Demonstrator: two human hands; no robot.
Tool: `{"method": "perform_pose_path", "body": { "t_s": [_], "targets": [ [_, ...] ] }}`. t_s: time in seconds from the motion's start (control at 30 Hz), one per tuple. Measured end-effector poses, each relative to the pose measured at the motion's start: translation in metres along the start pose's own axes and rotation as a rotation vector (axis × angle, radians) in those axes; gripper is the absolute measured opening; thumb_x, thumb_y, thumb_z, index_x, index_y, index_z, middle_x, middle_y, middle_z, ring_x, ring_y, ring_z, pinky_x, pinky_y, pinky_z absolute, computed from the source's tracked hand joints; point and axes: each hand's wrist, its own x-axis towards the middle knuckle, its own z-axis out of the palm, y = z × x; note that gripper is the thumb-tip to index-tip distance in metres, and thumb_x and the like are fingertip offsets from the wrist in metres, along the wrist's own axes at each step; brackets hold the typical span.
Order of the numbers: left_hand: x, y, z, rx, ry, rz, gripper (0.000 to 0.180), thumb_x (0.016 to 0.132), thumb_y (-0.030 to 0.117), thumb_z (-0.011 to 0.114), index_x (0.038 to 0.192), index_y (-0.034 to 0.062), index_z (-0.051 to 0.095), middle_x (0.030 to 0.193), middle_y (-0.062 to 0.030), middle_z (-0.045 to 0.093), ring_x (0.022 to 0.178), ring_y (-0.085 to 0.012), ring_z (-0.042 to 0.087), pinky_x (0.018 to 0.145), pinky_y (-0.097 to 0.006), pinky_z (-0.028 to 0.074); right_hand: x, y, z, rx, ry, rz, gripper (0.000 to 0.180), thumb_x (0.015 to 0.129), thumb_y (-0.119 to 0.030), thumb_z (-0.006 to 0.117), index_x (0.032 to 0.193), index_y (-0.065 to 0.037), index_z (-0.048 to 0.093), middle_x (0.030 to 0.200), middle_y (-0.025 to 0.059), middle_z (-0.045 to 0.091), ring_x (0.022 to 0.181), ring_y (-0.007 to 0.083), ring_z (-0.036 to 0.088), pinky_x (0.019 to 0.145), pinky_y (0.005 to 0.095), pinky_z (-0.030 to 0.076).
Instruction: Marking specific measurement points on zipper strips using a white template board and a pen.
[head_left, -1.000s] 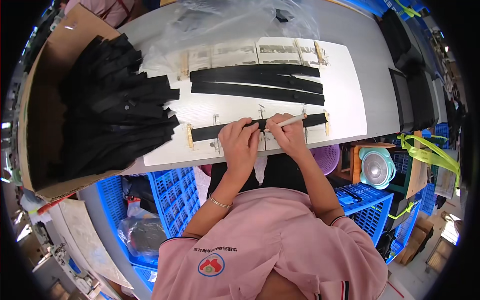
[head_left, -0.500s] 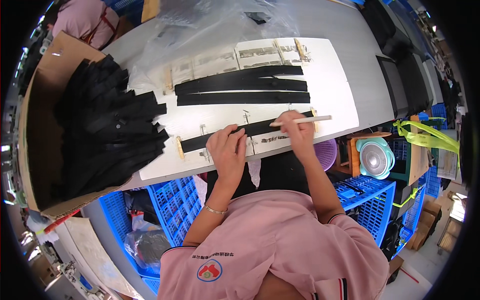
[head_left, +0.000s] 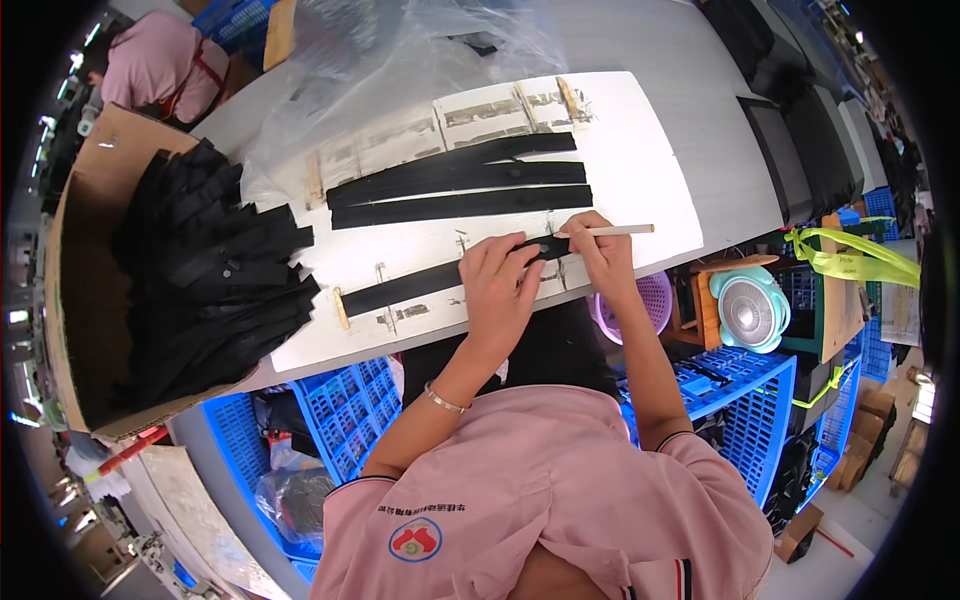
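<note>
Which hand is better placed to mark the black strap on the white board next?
Right. The right hand holds the thin white pencil above the long black fabric strap, while the left hand presses flat on it.

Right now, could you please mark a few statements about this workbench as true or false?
1. The left hand presses flat on a black strip. True.
2. The right hand holds scissors. False: it holds a pale pencil-like stick.
3. Three more black strips lie farther up the white board. True.
4. The cardboard box on the left holds blue crates. False: it holds a pile of black pieces.
</note>
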Motion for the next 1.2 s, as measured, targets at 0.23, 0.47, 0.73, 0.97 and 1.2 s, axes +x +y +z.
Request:
{"method": "perform_pose_path", "body": {
  "t_s": [0.23, 0.47, 0.73, 0.97, 1.2],
  "targets": [
    [0.007, -0.002, 0.023, 0.065, -0.024, 0.013, 0.018, 0.084, 0.010, 0.078, 0.101, 0.0086, 0.074, 0.115, -0.0044, 0.068, 0.111, -0.0278, 0.059, 0.100, -0.042, 0.040, 0.000, 0.001, -0.002, -0.052, -0.037, -0.010, 0.018, 0.101, -0.011, 0.059, 0.098, 0.003, 0.071, 0.080, 0.0071, 0.067, 0.073, 0.0128, 0.062, 0.066, 0.0283, 0.049],
    [0.009, -0.001, 0.025, 0.078, -0.024, 0.027, 0.019, 0.082, 0.009, 0.077, 0.101, 0.0087, 0.074, 0.115, -0.0048, 0.068, 0.111, -0.0282, 0.059, 0.101, -0.042, 0.040, 0.002, 0.008, 0.001, -0.146, -0.021, -0.080, 0.020, 0.101, -0.015, 0.060, 0.099, 0.002, 0.071, 0.084, 0.0107, 0.072, 0.075, 0.0174, 0.068, 0.067, 0.0316, 0.052],
    [0.009, -0.002, 0.025, 0.086, -0.024, 0.054, 0.020, 0.080, 0.008, 0.077, 0.100, 0.0054, 0.072, 0.116, -0.0065, 0.067, 0.110, -0.0293, 0.058, 0.098, -0.045, 0.041, -0.002, 0.007, -0.009, -0.063, -0.097, -0.041, 0.025, 0.101, -0.018, 0.061, 0.089, 0.002, 0.071, 0.074, 0.0101, 0.071, 0.066, 0.0210, 0.068, 0.063, 0.0324, 0.051],
    [0.003, -0.006, 0.018, 0.091, -0.055, 0.013, 0.026, 0.083, 0.009, 0.075, 0.109, 0.0072, 0.072, 0.124, -0.0081, 0.065, 0.119, -0.0305, 0.056, 0.105, -0.048, 0.038, 0.000, 0.005, -0.004, -0.199, -0.109, -0.134, 0.026, 0.099, -0.018, 0.060, 0.083, 0.001, 0.070, 0.069, 0.0095, 0.069, 0.062, 0.0190, 0.066, 0.059, 0.0334, 0.050],
    [-0.011, -0.010, 0.003, 0.321, -0.204, -0.025, 0.050, 0.091, 0.000, 0.062, 0.139, 0.0138, 0.064, 0.157, -0.0128, 0.045, 0.150, -0.0397, 0.032, 0.118, -0.071, 0.010, -0.010, 0.007, -0.009, 0.040, 0.070, -0.012, 0.026, 0.100, -0.017, 0.059, 0.081, -0.001, 0.069, 0.074, 0.0011, 0.065, 0.063, 0.0062, 0.054, 0.057, 0.0224, 0.040]
  ]
}}
